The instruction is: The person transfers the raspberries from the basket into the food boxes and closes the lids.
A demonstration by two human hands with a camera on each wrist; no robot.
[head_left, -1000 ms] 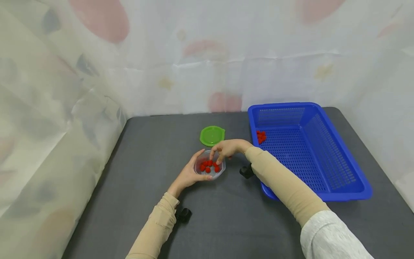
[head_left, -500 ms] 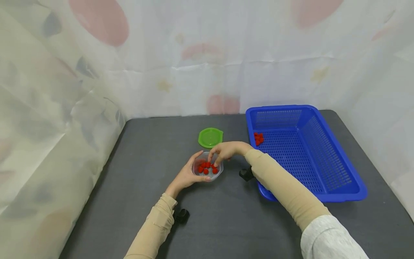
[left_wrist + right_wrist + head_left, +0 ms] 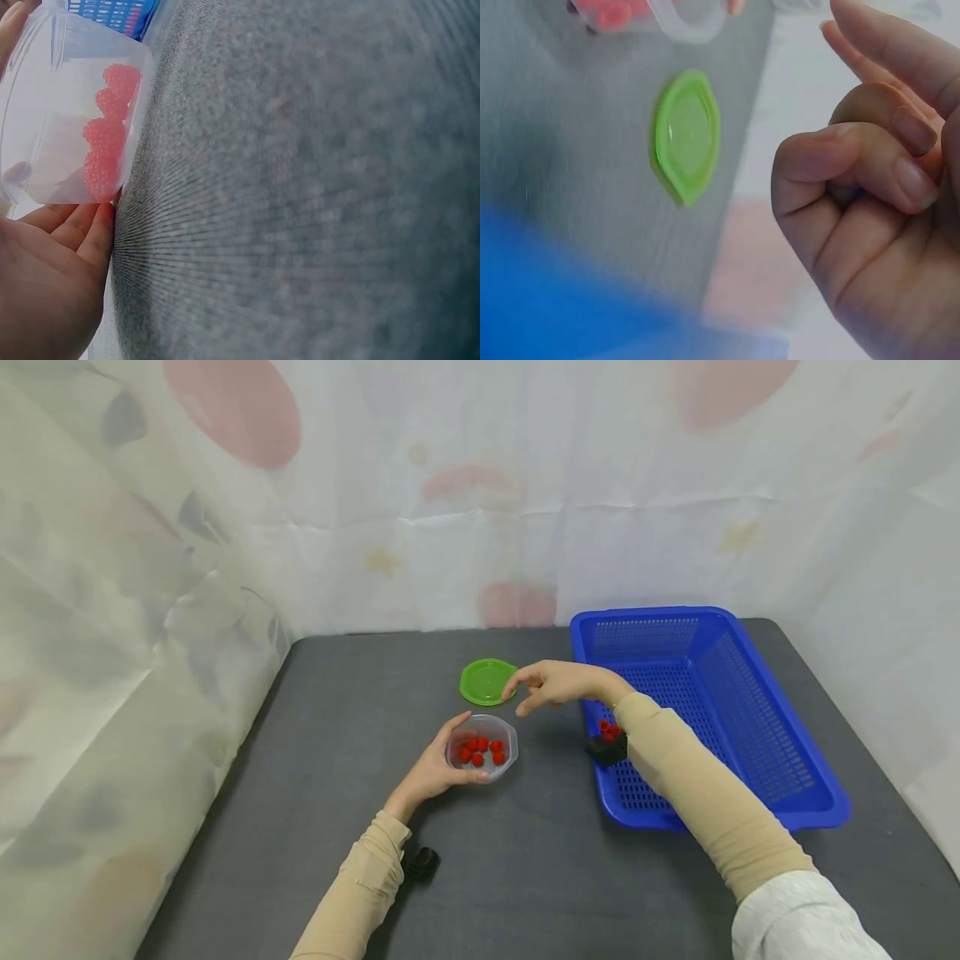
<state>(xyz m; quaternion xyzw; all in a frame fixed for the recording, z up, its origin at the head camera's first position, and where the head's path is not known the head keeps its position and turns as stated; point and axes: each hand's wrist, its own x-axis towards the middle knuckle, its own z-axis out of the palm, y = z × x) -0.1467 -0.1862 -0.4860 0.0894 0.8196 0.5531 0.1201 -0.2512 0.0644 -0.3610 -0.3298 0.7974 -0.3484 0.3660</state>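
The right hand has lifted out of the clear container and now hangs between the green lid and the blue basket, fingers curled (whether they pinch a berry I cannot tell). The left hand still cups the container with the red berries near the desk's middle. Patterned curtains close off its far and left edges.

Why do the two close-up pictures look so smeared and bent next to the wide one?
Head view: even, soft light, sharp, faint shadows under the arms. Left wrist view: the clear container sits very near the lens, its red berries hazy through the plastic, and the grey mat bulges with wide-angle distortion. Right wrist view: the right hand is fairly clear, while the green lid and blue basket are blurred.
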